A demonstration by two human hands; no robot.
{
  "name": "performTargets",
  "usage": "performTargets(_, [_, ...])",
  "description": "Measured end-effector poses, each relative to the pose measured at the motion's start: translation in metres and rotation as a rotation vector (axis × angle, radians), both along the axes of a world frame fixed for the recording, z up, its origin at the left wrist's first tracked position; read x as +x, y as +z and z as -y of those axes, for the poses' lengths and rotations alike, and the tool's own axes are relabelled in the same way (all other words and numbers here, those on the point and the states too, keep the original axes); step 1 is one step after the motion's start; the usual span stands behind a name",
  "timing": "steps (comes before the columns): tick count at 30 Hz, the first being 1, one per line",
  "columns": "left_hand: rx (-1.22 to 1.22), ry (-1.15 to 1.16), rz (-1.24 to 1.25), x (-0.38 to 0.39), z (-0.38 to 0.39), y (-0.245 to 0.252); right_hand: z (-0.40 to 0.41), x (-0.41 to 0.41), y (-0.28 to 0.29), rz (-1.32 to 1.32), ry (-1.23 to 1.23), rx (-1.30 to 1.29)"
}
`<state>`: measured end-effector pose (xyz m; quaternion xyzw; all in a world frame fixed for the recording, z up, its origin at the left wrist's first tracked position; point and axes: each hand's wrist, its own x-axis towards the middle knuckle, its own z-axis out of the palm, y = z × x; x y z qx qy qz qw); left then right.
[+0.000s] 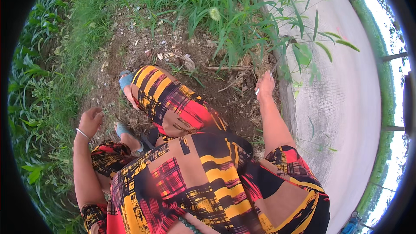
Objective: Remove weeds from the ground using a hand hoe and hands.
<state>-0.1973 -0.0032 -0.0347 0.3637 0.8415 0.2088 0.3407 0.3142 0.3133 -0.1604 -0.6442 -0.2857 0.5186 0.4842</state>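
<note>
My right hand (266, 86) is closed around the slim, pale handle of a hand tool (257, 91). Its thin shaft runs up from my fist toward the grass at the concrete edge. Leaves cover much of its far end, so I cannot tell the exact kind of tool. Tall green foxtail grass (227, 29) stands just beyond that hand, with seed heads leaning over the concrete. Out to the left, my left hand (91, 122) hangs in the air with loosely curled fingers and nothing in it. A bracelet (83, 133) circles that wrist.
A raised concrete edge (287, 97) borders the pale road (338, 104) on the right. Bare soil (234, 94) with dry stalks (227, 68) and pale fragments lies ahead of my legs. Blue-grey footwear (125, 79) is on my feet. Dense green plants (35, 120) line the left.
</note>
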Motion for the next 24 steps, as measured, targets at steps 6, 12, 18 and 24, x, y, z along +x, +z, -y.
performTargets(6, [0.070,-0.026,-0.018,0.009,0.003,0.009,0.083,-0.024,-0.051,0.235,0.411,-0.407])
performTargets(12, [0.136,-0.006,0.023,0.028,-0.028,0.025,0.100,-0.036,-0.033,0.090,0.396,-0.378])
performTargets(18, [0.426,-0.267,-0.022,0.102,-0.127,0.074,0.105,-0.045,-0.023,0.637,0.597,-0.019])
performTargets(24, [0.421,-0.467,0.060,0.181,-0.186,0.096,0.089,-0.034,0.000,1.032,0.853,-0.078])
